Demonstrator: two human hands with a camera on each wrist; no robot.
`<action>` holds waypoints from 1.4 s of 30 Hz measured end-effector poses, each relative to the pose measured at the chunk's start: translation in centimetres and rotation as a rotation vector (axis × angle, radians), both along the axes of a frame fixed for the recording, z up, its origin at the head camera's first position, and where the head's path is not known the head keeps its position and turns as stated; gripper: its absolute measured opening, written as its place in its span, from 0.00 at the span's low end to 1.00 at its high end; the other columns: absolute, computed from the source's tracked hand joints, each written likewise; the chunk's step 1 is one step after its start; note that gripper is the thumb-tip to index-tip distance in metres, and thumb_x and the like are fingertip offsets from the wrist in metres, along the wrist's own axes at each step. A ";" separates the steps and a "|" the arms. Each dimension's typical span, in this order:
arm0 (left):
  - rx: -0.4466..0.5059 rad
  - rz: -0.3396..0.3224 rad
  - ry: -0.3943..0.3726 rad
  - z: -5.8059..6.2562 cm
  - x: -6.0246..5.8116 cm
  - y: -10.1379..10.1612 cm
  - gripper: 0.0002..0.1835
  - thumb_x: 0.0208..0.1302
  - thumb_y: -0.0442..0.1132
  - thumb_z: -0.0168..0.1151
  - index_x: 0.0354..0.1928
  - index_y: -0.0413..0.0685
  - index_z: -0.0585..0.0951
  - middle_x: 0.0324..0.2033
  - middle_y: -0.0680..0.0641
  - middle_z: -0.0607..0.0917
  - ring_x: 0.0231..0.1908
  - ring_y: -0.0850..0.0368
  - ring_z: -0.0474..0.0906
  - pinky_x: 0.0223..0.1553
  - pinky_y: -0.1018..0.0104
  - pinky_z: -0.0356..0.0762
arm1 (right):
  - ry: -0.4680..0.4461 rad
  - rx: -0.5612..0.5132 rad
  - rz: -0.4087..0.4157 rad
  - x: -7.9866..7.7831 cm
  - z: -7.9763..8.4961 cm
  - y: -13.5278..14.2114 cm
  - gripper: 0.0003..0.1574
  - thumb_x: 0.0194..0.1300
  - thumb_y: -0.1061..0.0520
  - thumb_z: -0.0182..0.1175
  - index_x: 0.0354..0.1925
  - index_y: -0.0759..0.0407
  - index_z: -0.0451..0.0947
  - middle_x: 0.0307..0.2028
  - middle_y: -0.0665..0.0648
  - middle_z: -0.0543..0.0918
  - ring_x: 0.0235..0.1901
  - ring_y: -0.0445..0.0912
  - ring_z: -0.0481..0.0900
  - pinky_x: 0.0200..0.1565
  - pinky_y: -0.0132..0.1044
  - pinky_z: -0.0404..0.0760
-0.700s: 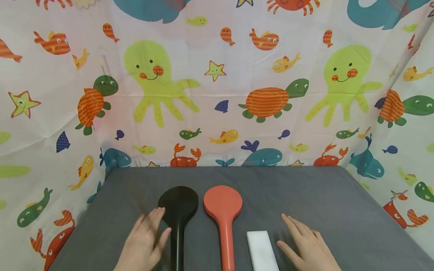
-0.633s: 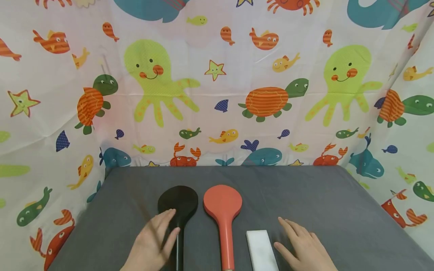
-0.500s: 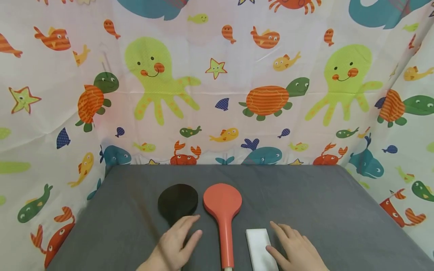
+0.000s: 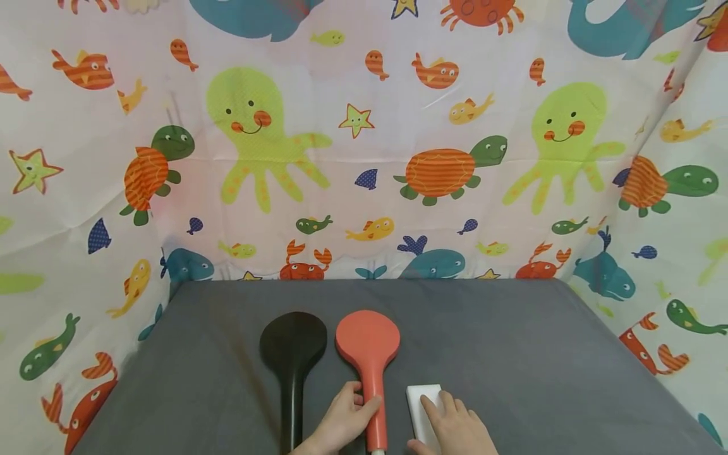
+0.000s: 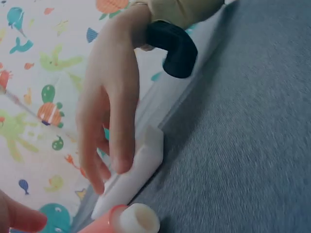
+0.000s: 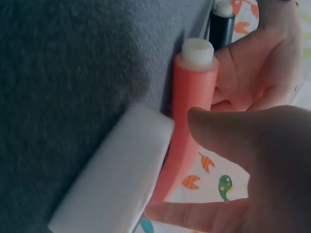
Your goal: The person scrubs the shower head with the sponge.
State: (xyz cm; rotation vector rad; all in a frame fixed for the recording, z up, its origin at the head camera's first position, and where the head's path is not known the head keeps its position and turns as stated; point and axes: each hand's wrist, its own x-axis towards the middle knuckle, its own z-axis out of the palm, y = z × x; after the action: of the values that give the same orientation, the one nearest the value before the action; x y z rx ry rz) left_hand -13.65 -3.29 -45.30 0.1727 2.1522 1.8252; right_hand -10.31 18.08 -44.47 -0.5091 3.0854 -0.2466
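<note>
A smooth coral-red paddle with a round, flat head and a straight handle lies on a grey cloth-covered worktop, and everything else is placed by it. Nearest the person is its handle end, where a pale cylindrical plug sticks out. At the handle, just beyond that end, is the person's bare left hand, coming in from the paddle's left; the thumb crosses over the handle and the fingers bend in at its left side, but whether this grip is closed on it or loose cannot be told. To the paddle's right, level with the handle, lies a long white block with straight edges, well short of the paddle's head. The person's bare right hand is over the block, fingers extended and thumb apart from it, the grip unclosed. Farther on comes the coral head, and just to its left the head of a matching black paddle, its handle parallel to the coral one. Beyond the coral paddle, behind the worktop, hangs a white fabric backdrop printed with sea animals.
</note>
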 end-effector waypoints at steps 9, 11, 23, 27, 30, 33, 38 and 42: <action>0.134 0.040 -0.107 -0.6 -0.5 0.7 0.15 0.61 0.38 0.61 0.38 0.26 0.78 0.21 0.48 0.81 0.22 0.60 0.79 0.27 0.61 0.81 | -0.036 -0.032 -0.024 0.0 -0.5 -0.4 0.42 0.47 0.35 0.66 0.52 0.62 0.74 0.44 0.68 0.68 0.32 0.55 0.69 0.22 0.48 0.73; 0.149 0.037 -0.123 -0.6 -0.6 0.7 0.15 0.61 0.37 0.61 0.37 0.26 0.79 0.22 0.49 0.81 0.23 0.60 0.79 0.29 0.60 0.81 | -0.060 -0.072 -0.053 0.0 -0.6 -0.4 0.39 0.47 0.40 0.68 0.52 0.62 0.74 0.46 0.69 0.68 0.34 0.56 0.69 0.22 0.48 0.73; 0.251 -0.044 -0.154 0.7 -0.1 -0.4 0.14 0.60 0.33 0.61 0.42 0.27 0.76 0.26 0.47 0.81 0.26 0.59 0.80 0.33 0.60 0.81 | 0.379 -0.118 0.002 -0.2 3.1 -0.2 0.32 0.46 0.56 0.64 0.53 0.56 0.74 0.55 0.63 0.70 0.40 0.53 0.71 0.31 0.43 0.76; 0.258 -0.081 -0.049 1.8 0.4 -0.4 0.18 0.56 0.31 0.64 0.46 0.27 0.74 0.29 0.41 0.83 0.28 0.56 0.81 0.32 0.63 0.80 | 0.599 -0.241 0.246 -1.0 5.4 -0.8 0.29 0.57 0.54 0.60 0.58 0.53 0.72 0.60 0.58 0.69 0.53 0.55 0.69 0.41 0.51 0.77; 0.258 -0.132 0.072 2.2 0.8 -0.5 0.20 0.55 0.32 0.66 0.48 0.28 0.73 0.32 0.39 0.84 0.30 0.55 0.82 0.31 0.64 0.79 | 0.664 -0.300 0.434 -1.5 6.0 -1.8 0.24 0.66 0.51 0.49 0.60 0.53 0.71 0.62 0.57 0.68 0.59 0.57 0.66 0.46 0.56 0.74; 0.226 -0.153 0.218 2.4 1.2 -0.4 0.21 0.53 0.33 0.67 0.47 0.28 0.74 0.36 0.39 0.82 0.30 0.59 0.81 0.30 0.67 0.80 | 0.676 -0.324 0.513 -2.2 6.6 -2.5 0.25 0.69 0.49 0.44 0.61 0.53 0.70 0.63 0.57 0.68 0.61 0.58 0.63 0.50 0.56 0.72; 0.237 -0.159 0.336 2.4 1.8 -0.1 0.20 0.51 0.34 0.70 0.45 0.33 0.77 0.37 0.41 0.80 0.31 0.63 0.80 0.28 0.68 0.80 | 0.692 -0.373 0.460 -4.2 8.4 -2.0 0.25 0.68 0.50 0.50 0.61 0.54 0.70 0.63 0.57 0.67 0.63 0.57 0.61 0.55 0.56 0.69; 0.230 -0.161 0.277 2.4 2.1 0.1 0.19 0.52 0.37 0.71 0.45 0.37 0.78 0.35 0.45 0.79 0.32 0.62 0.79 0.29 0.66 0.81 | 0.711 -0.395 0.305 -5.8 9.8 -0.9 0.29 0.61 0.56 0.59 0.61 0.56 0.70 0.63 0.58 0.67 0.64 0.56 0.60 0.56 0.58 0.67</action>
State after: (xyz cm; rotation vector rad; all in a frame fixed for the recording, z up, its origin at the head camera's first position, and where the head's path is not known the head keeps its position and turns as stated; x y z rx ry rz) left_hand -11.55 -3.20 -42.90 0.6672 2.0206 2.0484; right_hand -16.12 17.19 -34.67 -1.3246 3.5371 -0.8419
